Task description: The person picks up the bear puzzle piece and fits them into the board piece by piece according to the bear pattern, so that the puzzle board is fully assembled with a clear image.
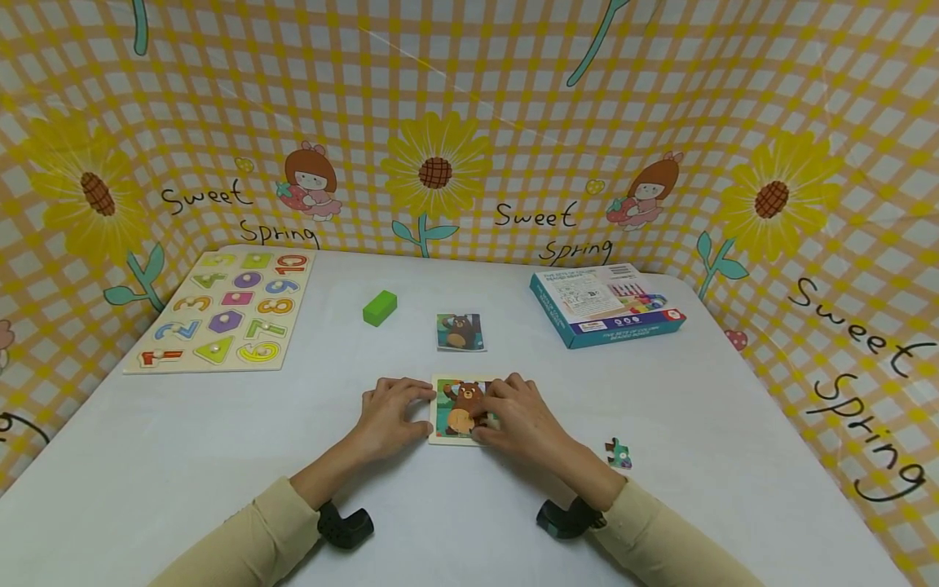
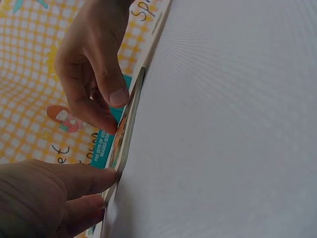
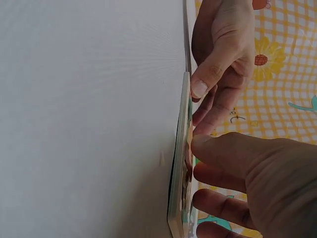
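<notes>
A: Where is the bear puzzle board [image 1: 460, 410]?

B: Flat on the white table [image 1: 220, 456], near its middle, between both hands. It shows a brown bear on a green and blue scene.

A: And the left hand [image 1: 392, 416]?

B: It rests at the board's left edge, fingers fairly straight, fingertips [image 2: 110, 174] touching the rim, gripping nothing.

A: The right hand [image 1: 517, 417]?

B: It lies over the board's right side, fingers bent down, tips pressing on the picture. The right wrist view shows the thumb [image 3: 218, 148] on the board's face. It is not wrapped round anything.

A: What lies around?

B: A bear picture card [image 1: 460, 332] just behind the board, a green block [image 1: 379, 307] left of that, a loose puzzle piece [image 1: 619, 454] right of the right hand. Farther off, a number board [image 1: 223, 311] at the left and a teal box [image 1: 605, 302] at the right.
</notes>
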Tool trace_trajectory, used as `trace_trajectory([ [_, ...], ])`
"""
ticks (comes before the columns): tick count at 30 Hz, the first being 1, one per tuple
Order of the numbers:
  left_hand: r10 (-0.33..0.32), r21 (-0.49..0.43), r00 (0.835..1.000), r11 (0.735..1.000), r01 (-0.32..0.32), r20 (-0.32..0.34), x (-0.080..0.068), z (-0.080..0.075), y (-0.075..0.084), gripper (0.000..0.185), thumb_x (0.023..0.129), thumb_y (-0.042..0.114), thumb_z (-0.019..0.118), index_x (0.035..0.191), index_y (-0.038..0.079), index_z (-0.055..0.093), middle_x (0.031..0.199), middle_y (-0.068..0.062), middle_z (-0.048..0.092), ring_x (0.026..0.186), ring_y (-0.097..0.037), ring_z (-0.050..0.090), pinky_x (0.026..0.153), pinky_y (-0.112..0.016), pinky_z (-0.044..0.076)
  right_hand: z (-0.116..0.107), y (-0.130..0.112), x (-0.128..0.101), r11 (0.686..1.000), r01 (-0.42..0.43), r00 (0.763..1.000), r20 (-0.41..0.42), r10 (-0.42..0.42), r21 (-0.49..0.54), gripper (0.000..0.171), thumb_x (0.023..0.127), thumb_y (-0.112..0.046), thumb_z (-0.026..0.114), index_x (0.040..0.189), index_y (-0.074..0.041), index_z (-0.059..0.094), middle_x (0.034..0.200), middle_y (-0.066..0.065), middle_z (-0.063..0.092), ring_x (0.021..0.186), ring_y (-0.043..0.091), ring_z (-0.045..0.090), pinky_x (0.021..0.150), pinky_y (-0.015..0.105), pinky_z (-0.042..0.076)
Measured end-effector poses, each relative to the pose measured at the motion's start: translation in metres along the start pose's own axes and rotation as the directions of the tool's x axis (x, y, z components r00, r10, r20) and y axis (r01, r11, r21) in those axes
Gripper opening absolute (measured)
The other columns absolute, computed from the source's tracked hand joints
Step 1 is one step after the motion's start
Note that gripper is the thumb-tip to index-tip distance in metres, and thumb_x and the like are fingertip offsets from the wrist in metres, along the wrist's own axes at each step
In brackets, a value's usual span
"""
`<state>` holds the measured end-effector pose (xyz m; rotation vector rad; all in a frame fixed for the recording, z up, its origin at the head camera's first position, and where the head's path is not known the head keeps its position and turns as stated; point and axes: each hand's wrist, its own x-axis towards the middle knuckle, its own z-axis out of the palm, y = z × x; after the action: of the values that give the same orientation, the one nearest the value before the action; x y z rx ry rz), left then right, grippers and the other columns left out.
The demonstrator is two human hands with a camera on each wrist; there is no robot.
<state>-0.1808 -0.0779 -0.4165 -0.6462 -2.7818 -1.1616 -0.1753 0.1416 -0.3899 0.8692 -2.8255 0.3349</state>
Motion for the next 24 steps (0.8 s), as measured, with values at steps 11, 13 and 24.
trace_trajectory([
  [11, 0.003, -0.001, 1.0, 1.0, -0.003, 0.0, -0.0001, -0.0003, 0.0004, 0.04, 0.071, 0.013, 0.071, 0.109, 0.008, 0.063, 0.117, -0.001, 0.054, 0.108, -0.024, 0.037, 0.084, -0.046, 0.022, 0.0027, -0.0019, 0.0011, 1.0, -0.014, 1.0, 0.004, 0.014, -0.013, 0.018, 0.069, -0.031, 0.074, 0.084, -0.021, 0.071, 0.082, -0.008, 0.051, 0.08, 0.014, 0.038, 0.073, 0.034, 0.031],
  [13, 0.002, 0.0, 1.0, 1.0, -0.002, 0.002, -0.0003, -0.0002, 0.0002, 0.04, 0.071, 0.014, 0.071, 0.109, 0.008, 0.063, 0.117, 0.0, 0.054, 0.108, -0.024, 0.037, 0.084, -0.046, 0.022, 0.0027, -0.0019, 0.001, 1.0, -0.015, 1.0, 0.009, 0.015, -0.012, 0.017, 0.07, -0.031, 0.074, 0.084, -0.022, 0.071, 0.083, -0.008, 0.051, 0.08, 0.014, 0.038, 0.072, 0.034, 0.031],
  [24, -0.004, -0.001, 1.0, 1.0, 0.004, 0.007, -0.0001, -0.0008, -0.0006, 0.04, 0.071, 0.014, 0.071, 0.11, 0.009, 0.063, 0.117, 0.0, 0.053, 0.109, -0.024, 0.036, 0.085, -0.047, 0.022, 0.0018, -0.003, 0.0022, 0.999, -0.027, 0.999, 0.027, 0.028, -0.021, 0.016, 0.07, -0.033, 0.074, 0.081, -0.022, 0.07, 0.085, -0.007, 0.052, 0.083, 0.015, 0.039, 0.074, 0.034, 0.031],
])
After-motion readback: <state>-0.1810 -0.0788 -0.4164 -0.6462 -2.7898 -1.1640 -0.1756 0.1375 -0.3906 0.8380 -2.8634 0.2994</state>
